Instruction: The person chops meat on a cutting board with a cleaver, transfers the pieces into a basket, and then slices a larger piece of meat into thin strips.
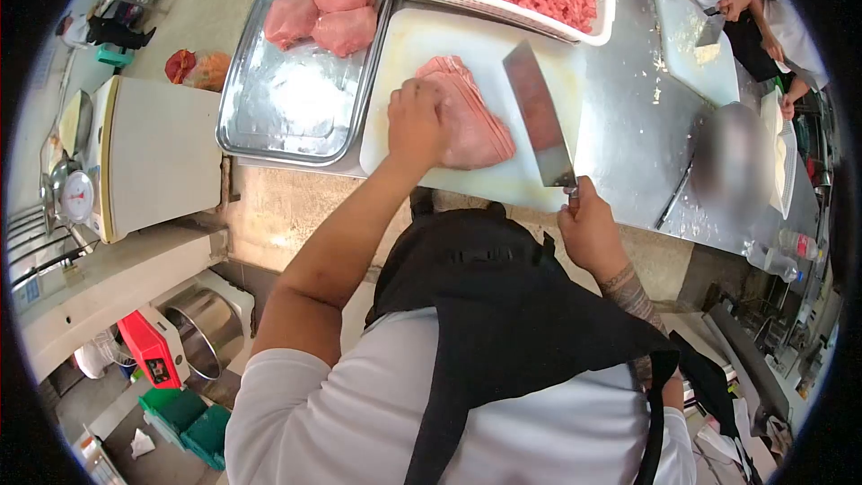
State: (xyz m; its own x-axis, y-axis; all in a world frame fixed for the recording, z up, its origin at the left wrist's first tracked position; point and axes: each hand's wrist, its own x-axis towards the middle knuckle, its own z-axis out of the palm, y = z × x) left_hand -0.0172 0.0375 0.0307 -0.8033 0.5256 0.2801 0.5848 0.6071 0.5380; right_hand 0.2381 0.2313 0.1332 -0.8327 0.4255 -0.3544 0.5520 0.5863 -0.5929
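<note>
My left hand (pixel 417 126) presses flat on a stack of thin pink meat slices (pixel 471 117) lying on a white cutting board (pixel 422 40). My right hand (pixel 588 229) grips the handle of a wide cleaver (pixel 539 112), its blade lying across the board just right of the meat. The blade does not touch the slices.
A steel tray (pixel 296 99) holding three whole pink cuts (pixel 323 13) sits left of the board. A white basket (pixel 597 27) of diced meat stands behind. At the far right another person's hands (pixel 736 2) work with a knife on a second board (pixel 696 45). A scale (pixel 76 193) stands at left.
</note>
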